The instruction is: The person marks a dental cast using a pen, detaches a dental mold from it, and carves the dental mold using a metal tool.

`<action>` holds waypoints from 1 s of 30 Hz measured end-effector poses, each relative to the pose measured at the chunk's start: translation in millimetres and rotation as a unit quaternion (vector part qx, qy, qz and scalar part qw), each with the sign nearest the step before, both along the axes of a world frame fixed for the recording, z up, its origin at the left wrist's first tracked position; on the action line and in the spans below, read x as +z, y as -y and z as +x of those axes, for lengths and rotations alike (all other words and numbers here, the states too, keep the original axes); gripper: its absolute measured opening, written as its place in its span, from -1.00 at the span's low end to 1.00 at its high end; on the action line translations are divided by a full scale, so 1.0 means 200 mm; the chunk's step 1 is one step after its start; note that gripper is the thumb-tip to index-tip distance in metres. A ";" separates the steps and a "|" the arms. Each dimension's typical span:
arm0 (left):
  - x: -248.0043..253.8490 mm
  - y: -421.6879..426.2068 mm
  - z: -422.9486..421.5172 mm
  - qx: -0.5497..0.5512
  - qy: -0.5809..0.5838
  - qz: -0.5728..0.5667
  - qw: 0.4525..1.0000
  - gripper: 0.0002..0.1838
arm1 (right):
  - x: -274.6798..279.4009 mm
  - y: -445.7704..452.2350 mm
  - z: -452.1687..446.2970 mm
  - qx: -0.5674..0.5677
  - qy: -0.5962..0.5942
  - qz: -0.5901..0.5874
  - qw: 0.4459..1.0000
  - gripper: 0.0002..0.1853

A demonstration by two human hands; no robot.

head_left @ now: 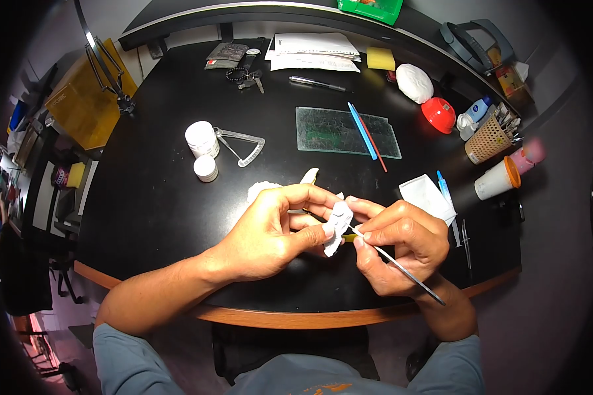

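Note:
My left hand (270,227) pinches a small, irregular white piece that looks like plaster (338,227) between thumb and fingers. In my right hand (405,243) is a slim metal hand instrument (402,268), held like a pen. Its tip end is at the white piece; whether it touches cannot be made out. Behind my left hand, partly covered by it, lies another whitish lump (262,189). Something yellow (350,237) shows just beneath the white piece, mostly hidden by my fingers.
Two white jars (201,139) stand beside a metal caliper gauge (247,147) on the black table. A glass slab (323,131) carries a blue stick and a red stick. At right are a white pad (428,199), tweezers (466,243), an orange-lidded cup (497,179) and a red bowl (438,115).

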State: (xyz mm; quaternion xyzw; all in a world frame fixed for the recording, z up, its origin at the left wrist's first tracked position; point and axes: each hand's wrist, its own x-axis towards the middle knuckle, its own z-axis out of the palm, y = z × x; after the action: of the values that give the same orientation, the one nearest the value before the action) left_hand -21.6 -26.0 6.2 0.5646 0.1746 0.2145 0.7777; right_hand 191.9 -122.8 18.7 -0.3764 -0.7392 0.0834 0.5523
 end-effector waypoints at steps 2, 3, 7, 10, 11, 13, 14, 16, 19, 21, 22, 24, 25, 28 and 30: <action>-0.01 0.00 0.00 0.001 0.000 0.017 1.000 -0.56 | 0.00 0.00 0.00 -0.001 0.004 -0.002 1.000 -0.82; -0.01 -0.01 0.00 0.002 0.001 0.027 1.000 -0.56 | 0.00 0.00 0.00 -0.002 0.003 -0.002 1.000 -0.82; 0.00 0.00 0.00 0.006 -0.008 0.033 0.999 -0.57 | 0.00 0.00 -0.01 0.000 0.004 -0.003 1.000 -0.83; 0.00 -0.01 0.00 0.010 -0.008 0.043 0.999 -0.58 | 0.00 0.00 0.00 -0.001 0.007 -0.004 1.000 -0.83; 0.00 0.00 0.00 0.011 -0.012 0.043 0.999 -0.58 | -0.01 0.00 0.00 0.001 0.006 -0.005 1.000 -0.83; 0.01 0.00 0.00 0.011 -0.012 0.045 0.999 -0.58 | 0.00 0.00 0.00 0.005 0.006 -0.005 1.000 -0.83; 0.00 0.00 0.00 0.010 -0.009 0.047 0.999 -0.58 | 0.00 0.00 0.00 0.006 0.008 -0.006 1.000 -0.83; 0.00 -0.01 0.00 0.010 -0.005 0.048 0.999 -0.58 | 0.00 0.00 0.00 0.007 0.011 -0.009 1.000 -0.82; 0.00 -0.01 0.00 0.011 -0.008 0.047 0.999 -0.58 | 0.01 0.01 0.01 0.017 0.009 -0.022 1.000 -0.83; 0.01 -0.01 0.00 0.012 -0.013 0.047 0.999 -0.57 | 0.00 0.01 0.00 0.011 -0.006 -0.017 1.000 -0.83; 0.00 0.00 0.00 0.013 -0.012 0.048 0.999 -0.57 | 0.00 0.01 -0.01 0.008 -0.013 -0.015 1.000 -0.83; 0.00 0.00 0.00 0.014 -0.008 0.051 0.999 -0.57 | 0.00 0.00 -0.01 0.006 -0.012 -0.010 1.000 -0.83; 0.00 0.00 0.00 0.014 -0.008 0.049 0.999 -0.56 | 0.00 0.00 -0.01 0.005 -0.010 -0.007 1.000 -0.83; 0.00 0.00 0.00 0.012 -0.011 0.039 0.999 -0.56 | 0.00 0.00 0.00 0.009 0.004 -0.009 1.000 -0.82; 0.00 0.00 0.00 0.004 -0.014 0.030 0.999 -0.56 | 0.00 0.00 0.00 0.011 0.007 -0.009 1.000 -0.83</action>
State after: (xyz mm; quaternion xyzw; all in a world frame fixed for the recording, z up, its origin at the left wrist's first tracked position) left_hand -21.5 -25.5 6.5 0.5897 0.1812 0.2152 0.7570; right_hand 192.1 -122.6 18.6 -0.3738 -0.7465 0.0934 0.5425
